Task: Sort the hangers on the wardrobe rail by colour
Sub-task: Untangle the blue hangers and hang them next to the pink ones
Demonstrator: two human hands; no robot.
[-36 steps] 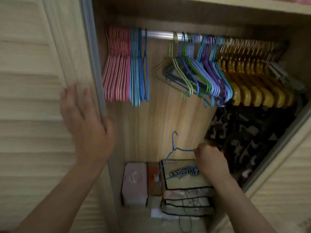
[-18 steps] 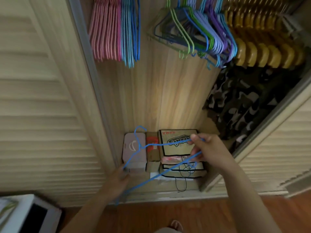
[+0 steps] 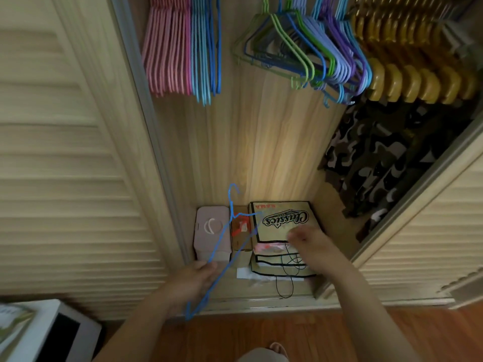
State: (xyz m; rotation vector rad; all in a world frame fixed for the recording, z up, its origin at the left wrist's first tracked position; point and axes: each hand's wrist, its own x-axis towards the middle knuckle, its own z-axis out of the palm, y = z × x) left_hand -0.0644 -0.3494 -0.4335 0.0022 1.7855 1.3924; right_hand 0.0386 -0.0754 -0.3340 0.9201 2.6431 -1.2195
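My left hand (image 3: pixel 192 280) grips a thin blue wire hanger (image 3: pixel 227 246) low in front of the wardrobe floor, its hook pointing up. My right hand (image 3: pixel 313 244) hovers blurred over the stacked boxes, holding nothing. Up at the top hang a tight bunch of pink hangers (image 3: pixel 167 48), then light blue and blue hangers (image 3: pixel 206 48) beside them. Further right is a mixed cluster of green, blue and purple hangers (image 3: pixel 313 53), then yellow-brown wooden hangers (image 3: pixel 418 77). The rail itself is out of view.
On the wardrobe floor sit a pink box (image 3: pixel 211 233), a small brown carton (image 3: pixel 241 231) and a stack of printed boxes (image 3: pixel 282 226). Camouflage clothing (image 3: pixel 386 163) hangs at right. Louvred doors (image 3: pixel 65 178) flank the opening. A white device (image 3: pixel 52 335) lies bottom left.
The view tilted down from the rail to the floor. My left hand left the door and took the blue hanger; my right hand let go of it.
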